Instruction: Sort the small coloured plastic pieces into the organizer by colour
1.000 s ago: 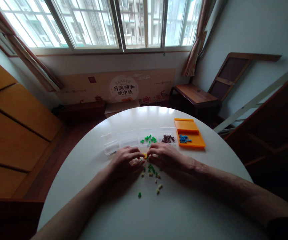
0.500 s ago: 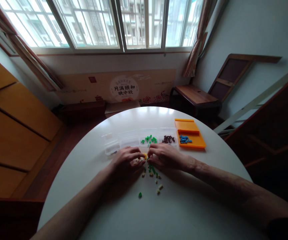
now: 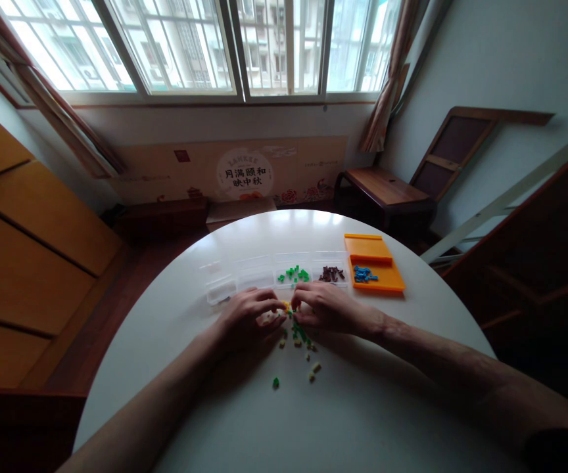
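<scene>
Both hands rest on the round white table (image 3: 313, 420) over a small heap of tiny bricks (image 3: 300, 336), green and cream coloured. My left hand (image 3: 247, 315) has its fingers curled, tips pinched at a small yellow piece (image 3: 286, 306). My right hand (image 3: 326, 307) meets it from the other side, fingers also curled on that same yellow piece. A few loose bricks lie nearer me, one green (image 3: 275, 382) and two cream (image 3: 313, 372).
Behind the hands stand clear plastic boxes (image 3: 244, 272), one holding green bricks (image 3: 294, 274), one brown bricks (image 3: 332, 273). An orange tray (image 3: 380, 276) with blue bricks (image 3: 363, 274) sits at the right. A wooden bench (image 3: 382, 187) and windows lie beyond.
Both hands stay together at the yellow piece; only the fingers shift slightly. The camera view has barely moved.
</scene>
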`<control>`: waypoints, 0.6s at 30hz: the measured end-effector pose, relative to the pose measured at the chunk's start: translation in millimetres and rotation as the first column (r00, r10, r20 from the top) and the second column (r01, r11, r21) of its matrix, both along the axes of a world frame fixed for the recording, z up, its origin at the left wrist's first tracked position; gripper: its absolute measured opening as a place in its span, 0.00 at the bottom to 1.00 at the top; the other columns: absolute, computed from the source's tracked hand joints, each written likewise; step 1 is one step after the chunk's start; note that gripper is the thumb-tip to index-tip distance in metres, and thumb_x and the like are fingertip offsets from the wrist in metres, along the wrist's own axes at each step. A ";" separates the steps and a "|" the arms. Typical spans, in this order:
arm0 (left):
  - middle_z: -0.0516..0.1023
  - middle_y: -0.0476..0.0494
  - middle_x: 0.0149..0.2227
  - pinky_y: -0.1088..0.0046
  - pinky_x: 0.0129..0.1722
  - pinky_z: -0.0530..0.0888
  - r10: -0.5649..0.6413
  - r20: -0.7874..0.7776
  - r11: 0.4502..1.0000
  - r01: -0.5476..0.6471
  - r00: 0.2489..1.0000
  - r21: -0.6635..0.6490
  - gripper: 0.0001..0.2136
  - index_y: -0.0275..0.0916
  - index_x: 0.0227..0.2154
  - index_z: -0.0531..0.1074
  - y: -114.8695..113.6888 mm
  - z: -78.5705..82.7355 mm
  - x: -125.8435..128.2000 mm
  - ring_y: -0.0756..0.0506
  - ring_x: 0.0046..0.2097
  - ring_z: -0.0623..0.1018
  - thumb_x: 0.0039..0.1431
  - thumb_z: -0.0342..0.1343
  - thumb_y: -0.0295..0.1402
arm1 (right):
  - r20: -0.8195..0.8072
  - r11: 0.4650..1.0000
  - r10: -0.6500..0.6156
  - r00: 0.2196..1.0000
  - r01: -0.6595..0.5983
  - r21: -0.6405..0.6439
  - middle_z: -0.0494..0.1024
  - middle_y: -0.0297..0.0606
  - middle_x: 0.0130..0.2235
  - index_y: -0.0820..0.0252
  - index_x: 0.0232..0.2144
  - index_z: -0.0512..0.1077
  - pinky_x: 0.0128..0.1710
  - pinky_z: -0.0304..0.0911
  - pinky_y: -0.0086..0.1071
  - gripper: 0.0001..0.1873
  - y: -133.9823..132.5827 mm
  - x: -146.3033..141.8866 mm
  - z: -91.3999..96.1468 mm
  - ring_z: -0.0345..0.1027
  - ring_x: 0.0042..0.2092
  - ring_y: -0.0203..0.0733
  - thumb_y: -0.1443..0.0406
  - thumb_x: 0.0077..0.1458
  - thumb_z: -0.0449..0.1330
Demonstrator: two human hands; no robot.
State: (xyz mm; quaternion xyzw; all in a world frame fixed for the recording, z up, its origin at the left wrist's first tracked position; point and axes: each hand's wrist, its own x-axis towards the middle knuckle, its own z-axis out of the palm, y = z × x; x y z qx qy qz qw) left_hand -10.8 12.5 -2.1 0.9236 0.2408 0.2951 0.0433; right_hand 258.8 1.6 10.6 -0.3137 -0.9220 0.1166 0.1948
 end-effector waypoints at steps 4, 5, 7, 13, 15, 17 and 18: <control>0.85 0.46 0.38 0.70 0.37 0.78 0.008 0.008 1.000 -0.008 1.000 0.004 0.04 0.45 0.41 0.84 -0.4 0.3 1.3 0.48 0.34 0.81 0.69 0.64 0.35 | -0.053 0.999 0.010 0.999 -0.012 -0.036 0.82 0.40 0.44 0.59 0.44 0.78 0.44 0.67 0.34 0.03 -1.5 1.4 1.5 0.76 0.43 0.42 0.66 0.69 0.66; 0.85 0.46 0.38 0.70 0.37 0.78 0.009 0.008 1.000 -0.009 1.000 0.002 0.04 0.45 0.41 0.84 -0.6 0.3 1.4 0.48 0.34 0.81 0.69 0.64 0.35 | -0.068 0.999 0.011 0.998 -0.014 -0.043 0.82 0.40 0.44 0.59 0.44 0.78 0.44 0.67 0.34 0.03 -2.0 1.5 1.9 0.76 0.43 0.42 0.66 0.69 0.66; 0.85 0.45 0.38 0.70 0.37 0.78 0.010 0.007 1.000 -0.010 1.000 -0.002 0.04 0.45 0.41 0.84 -0.6 0.1 1.3 0.47 0.34 0.81 0.69 0.64 0.35 | -0.091 0.999 0.014 0.996 -0.019 -0.050 0.82 0.40 0.44 0.58 0.44 0.78 0.43 0.67 0.33 0.02 -2.9 1.4 2.2 0.76 0.42 0.42 0.67 0.69 0.66; 0.85 0.46 0.38 0.70 0.38 0.77 -0.015 0.006 1.000 0.015 1.000 -0.019 0.05 0.44 0.42 0.83 0.6 -1.8 -0.9 0.47 0.35 0.81 0.70 0.63 0.35 | -0.109 0.998 0.033 0.993 -0.038 -0.040 0.82 0.39 0.42 0.58 0.42 0.76 0.41 0.65 0.31 0.03 -2.5 1.2 -2.0 0.74 0.40 0.41 0.69 0.68 0.66; 0.85 0.46 0.38 0.70 0.37 0.76 -0.016 0.008 1.000 0.016 1.000 -0.019 0.04 0.45 0.42 0.83 0.7 -1.4 -0.9 0.47 0.35 0.81 0.70 0.63 0.35 | -0.115 0.999 0.042 0.993 -0.046 -0.030 0.82 0.39 0.42 0.58 0.43 0.76 0.41 0.65 0.32 0.03 -1.4 1.1 -3.9 0.75 0.41 0.41 0.69 0.68 0.65; 0.85 0.46 0.39 0.70 0.37 0.76 -0.015 0.012 1.000 0.015 1.000 -0.011 0.04 0.45 0.41 0.83 0.5 -0.5 -0.3 0.47 0.34 0.81 0.70 0.63 0.35 | -0.112 0.999 0.050 0.992 -0.052 -0.012 0.82 0.39 0.43 0.58 0.44 0.76 0.42 0.66 0.32 0.03 -0.1 0.9 -5.8 0.75 0.41 0.41 0.69 0.69 0.64; 0.85 0.46 0.39 0.69 0.37 0.76 -0.017 0.014 1.000 0.017 1.000 -0.004 0.05 0.45 0.41 0.83 0.2 0.0 0.0 0.47 0.34 0.81 0.70 0.63 0.35 | -0.103 0.998 0.055 0.993 -0.056 0.000 0.82 0.39 0.43 0.58 0.44 0.77 0.42 0.66 0.32 0.03 0.5 1.0 -7.0 0.75 0.41 0.41 0.69 0.70 0.64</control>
